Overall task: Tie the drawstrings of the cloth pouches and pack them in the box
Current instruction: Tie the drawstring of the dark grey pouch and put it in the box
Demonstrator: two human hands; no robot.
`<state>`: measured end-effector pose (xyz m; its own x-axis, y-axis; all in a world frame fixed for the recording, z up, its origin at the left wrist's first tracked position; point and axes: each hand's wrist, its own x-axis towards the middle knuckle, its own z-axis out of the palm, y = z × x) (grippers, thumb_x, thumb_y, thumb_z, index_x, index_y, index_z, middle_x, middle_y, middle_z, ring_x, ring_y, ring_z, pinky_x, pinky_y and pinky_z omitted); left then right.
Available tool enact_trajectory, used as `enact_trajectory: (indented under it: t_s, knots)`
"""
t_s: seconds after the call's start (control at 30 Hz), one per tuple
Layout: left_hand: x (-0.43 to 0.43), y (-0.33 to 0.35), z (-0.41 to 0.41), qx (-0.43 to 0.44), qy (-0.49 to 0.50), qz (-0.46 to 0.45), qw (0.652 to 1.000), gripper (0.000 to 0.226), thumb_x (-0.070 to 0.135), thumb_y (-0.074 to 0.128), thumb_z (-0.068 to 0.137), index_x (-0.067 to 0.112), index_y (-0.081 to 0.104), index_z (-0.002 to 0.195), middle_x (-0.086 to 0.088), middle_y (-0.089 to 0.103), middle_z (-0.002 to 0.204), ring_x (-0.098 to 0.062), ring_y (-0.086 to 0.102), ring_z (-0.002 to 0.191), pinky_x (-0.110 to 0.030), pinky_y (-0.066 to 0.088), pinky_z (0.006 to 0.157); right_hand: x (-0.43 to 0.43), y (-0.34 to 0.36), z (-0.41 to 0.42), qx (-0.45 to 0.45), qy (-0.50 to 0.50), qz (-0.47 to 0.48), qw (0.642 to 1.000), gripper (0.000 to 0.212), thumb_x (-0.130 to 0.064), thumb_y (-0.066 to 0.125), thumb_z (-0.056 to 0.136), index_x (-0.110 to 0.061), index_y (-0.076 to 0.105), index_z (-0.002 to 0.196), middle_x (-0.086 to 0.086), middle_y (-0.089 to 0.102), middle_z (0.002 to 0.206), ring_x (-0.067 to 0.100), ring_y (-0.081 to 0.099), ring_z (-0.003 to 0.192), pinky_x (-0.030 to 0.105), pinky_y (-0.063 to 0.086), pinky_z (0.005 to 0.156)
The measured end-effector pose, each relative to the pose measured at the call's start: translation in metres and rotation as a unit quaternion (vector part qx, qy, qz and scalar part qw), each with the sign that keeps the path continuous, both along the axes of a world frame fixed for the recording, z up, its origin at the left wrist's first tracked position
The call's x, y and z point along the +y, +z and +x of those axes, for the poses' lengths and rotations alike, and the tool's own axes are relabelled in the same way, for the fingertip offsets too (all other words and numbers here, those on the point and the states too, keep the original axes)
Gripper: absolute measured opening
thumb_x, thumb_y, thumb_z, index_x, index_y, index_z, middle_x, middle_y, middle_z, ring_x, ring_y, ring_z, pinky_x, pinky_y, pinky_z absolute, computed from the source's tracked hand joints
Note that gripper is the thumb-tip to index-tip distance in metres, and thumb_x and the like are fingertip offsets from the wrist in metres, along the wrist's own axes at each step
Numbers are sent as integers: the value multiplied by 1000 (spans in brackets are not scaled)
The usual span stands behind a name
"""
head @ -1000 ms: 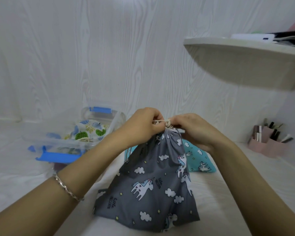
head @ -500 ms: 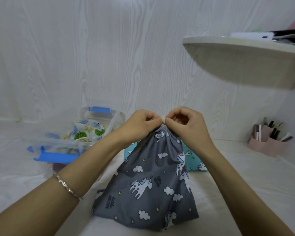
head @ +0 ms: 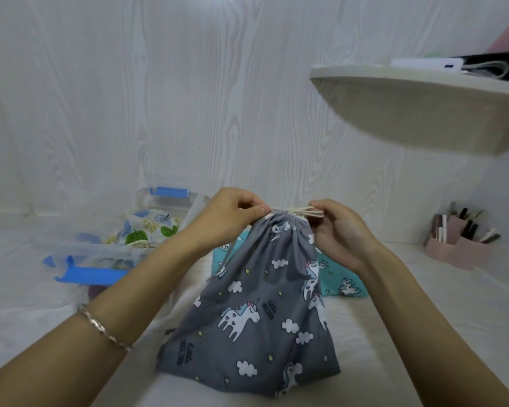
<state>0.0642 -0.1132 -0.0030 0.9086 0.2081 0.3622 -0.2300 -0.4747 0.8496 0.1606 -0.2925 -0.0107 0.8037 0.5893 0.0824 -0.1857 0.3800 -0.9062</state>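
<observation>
The gray unicorn pouch [head: 256,312] stands in the middle of the white surface [head: 423,318], with its top bunched tight. A cream drawstring [head: 294,211] is stretched flat across the top. The left hand [head: 227,218] pinches one end and the right hand [head: 338,233] pinches the other, so each grip is closed on the string. A teal pouch [head: 341,280] lies just behind. At the far left, a clear box [head: 171,198] with blue clips holds a leafy pouch [head: 147,230]. A pink holder [head: 459,248] sits far right.
</observation>
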Motion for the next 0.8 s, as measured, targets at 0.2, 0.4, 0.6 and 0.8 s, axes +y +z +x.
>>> enact_trajectory:
  t_s: [0.2,0.4,0.6,0.8]
  knots:
    - [-6,-3,-1,-9,1,-11,1000,16,13,58,94,4,69,86,-31,68,86,-21,54,66,-34,44,65,3,1,7,-97,0,-263,960,25,-33,54,95,-17,57,76,6,53,71,16,49,60,24,49,54]
    - [-7,-8,0,-10,23,67,997,15,19,60,92,18,68,80,2,70,73,-9,61,66,-30,49,70,7,9,2,-99,131,-336,927,40,-32,78,70,-6,74,100,16,70,106,26,65,92,40,52,89]
    - [-13,-13,-9,-71,134,267,952,11,32,59,92,27,67,85,9,53,75,-10,50,73,-27,37,67,12,9,-1,-37,185,-272,944,32,-19,68,79,4,69,100,19,70,99,24,69,83,35,57,82]
    - [-17,-19,-14,-86,168,179,966,9,31,63,88,28,71,91,12,68,78,-2,61,72,-24,51,69,15,11,-6,-44,148,-269,951,17,-10,68,78,4,68,87,17,68,83,20,66,67,29,58,66]
